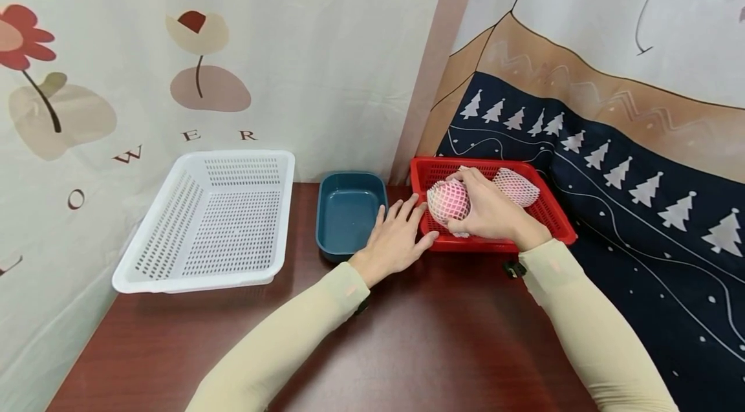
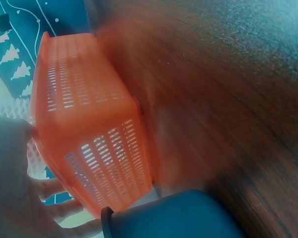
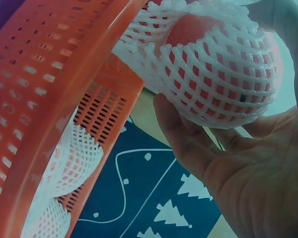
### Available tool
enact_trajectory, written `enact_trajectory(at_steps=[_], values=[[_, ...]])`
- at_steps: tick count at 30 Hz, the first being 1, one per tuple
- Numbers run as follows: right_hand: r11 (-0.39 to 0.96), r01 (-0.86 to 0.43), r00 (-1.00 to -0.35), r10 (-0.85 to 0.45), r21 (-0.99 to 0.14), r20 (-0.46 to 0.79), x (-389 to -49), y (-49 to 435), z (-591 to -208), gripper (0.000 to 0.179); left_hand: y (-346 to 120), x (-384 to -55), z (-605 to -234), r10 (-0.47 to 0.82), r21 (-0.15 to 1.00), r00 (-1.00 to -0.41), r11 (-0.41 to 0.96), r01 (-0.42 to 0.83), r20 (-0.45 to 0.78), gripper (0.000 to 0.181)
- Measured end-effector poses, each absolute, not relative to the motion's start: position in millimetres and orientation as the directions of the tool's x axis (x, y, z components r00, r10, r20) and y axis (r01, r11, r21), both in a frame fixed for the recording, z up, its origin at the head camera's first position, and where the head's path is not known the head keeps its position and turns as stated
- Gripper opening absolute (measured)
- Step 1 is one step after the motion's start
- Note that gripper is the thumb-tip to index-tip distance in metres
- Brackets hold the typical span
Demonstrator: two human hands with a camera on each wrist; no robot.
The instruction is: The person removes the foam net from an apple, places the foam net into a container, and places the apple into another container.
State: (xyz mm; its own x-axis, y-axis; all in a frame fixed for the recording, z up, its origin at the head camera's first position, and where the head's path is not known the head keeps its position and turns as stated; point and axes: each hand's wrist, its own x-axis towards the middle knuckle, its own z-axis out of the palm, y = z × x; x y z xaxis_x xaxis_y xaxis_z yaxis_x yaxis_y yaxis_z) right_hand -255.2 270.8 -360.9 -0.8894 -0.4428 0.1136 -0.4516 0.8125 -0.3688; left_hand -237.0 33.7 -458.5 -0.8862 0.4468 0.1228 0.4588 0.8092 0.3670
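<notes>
Head view: your right hand [image 1: 495,208] grips a pink ball [image 1: 448,200] in white foam netting, which sits left of your palm, over the red basket [image 1: 414,174]; another netted piece [image 1: 517,187] lies in that basket. Your left hand [image 1: 396,240] spreads its fingers at the basket's left rim, beside the blue tray [image 1: 349,215]. On the curtain [image 1: 349,43] you can read O, W, E and R. Left wrist view: your fingers lie between basket and tray. Right wrist view: the netted ball rests against your curled fingers.
</notes>
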Motion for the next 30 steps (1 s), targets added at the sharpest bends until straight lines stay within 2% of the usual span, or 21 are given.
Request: enact_trajectory(at_steps=[14,23,30], values=[[0.801,-0.459,-0.887,-0.440,-0.385,0.142,-241.7,268.9,-363.2,0.093,30.0,-243.4,-468.8,0.461,0.439,-0.875,0.763,0.474,0.144,0.087],[0.784,-0.481,-0.875,-0.454,-0.393,0.167,-236.8,266.3,-366.3,0.090,26.5,-235.8,-460.4,0.445,0.365,-0.884,0.807,0.464,0.141,0.083],[0.792,-0.462,-0.885,-0.443,-0.399,0.146,-233.1,263.3,-367.1,0.092,16.2,-229.3,-456.0,0.445,0.361,-0.880,0.802,0.475,0.168,0.083]])
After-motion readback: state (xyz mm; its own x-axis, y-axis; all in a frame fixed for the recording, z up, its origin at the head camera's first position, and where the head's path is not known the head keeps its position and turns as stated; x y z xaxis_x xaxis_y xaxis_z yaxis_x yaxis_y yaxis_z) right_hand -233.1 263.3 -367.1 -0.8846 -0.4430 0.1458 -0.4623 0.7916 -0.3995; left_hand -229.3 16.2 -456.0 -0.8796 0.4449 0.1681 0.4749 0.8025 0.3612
